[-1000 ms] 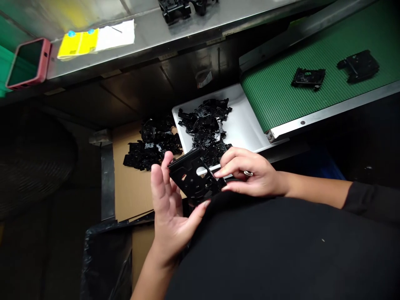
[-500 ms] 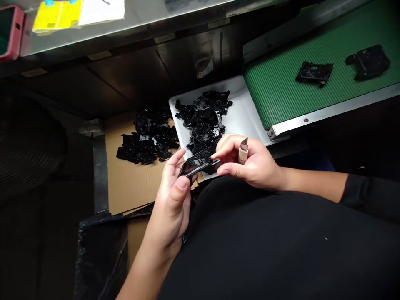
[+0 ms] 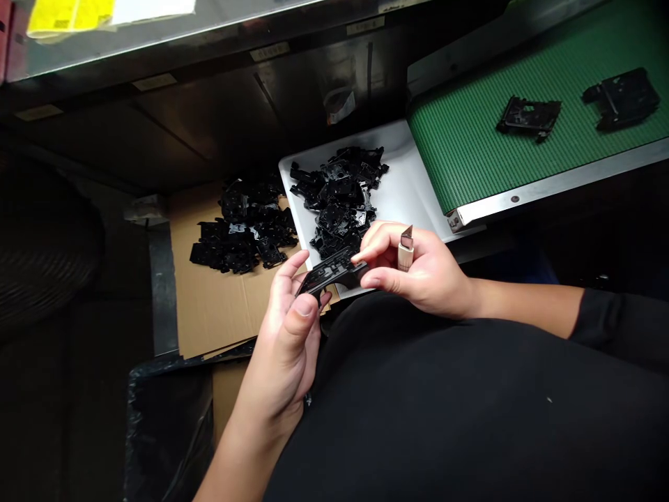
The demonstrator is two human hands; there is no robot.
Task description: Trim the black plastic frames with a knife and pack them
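Between my two hands is a black molded plastic part (image 3: 329,270), tilted, over the near edge of the white tray. My left hand (image 3: 293,324) is closed around its left end, thumb on the near side and fingers behind. At the right end, my right hand (image 3: 412,268) pinches the part between thumb and fingertips. A small craft knife (image 3: 405,249) with a pale handle is tucked in that same hand, its blade pointing up. Most of the knife's handle is hidden.
Similar black parts (image 3: 342,188) lie heaped in the white tray (image 3: 400,157); another heap (image 3: 245,223) sits on cardboard (image 3: 219,307). At right, a green conveyor belt (image 3: 470,153) carries two black parts. A metal shelf (image 3: 235,28) runs above, and a black bag (image 3: 167,418) hangs below left.
The view has shifted slightly, so the shelf and heaps sit a little further left and higher. The held part has tilted slightly; both hands keep the same grip.
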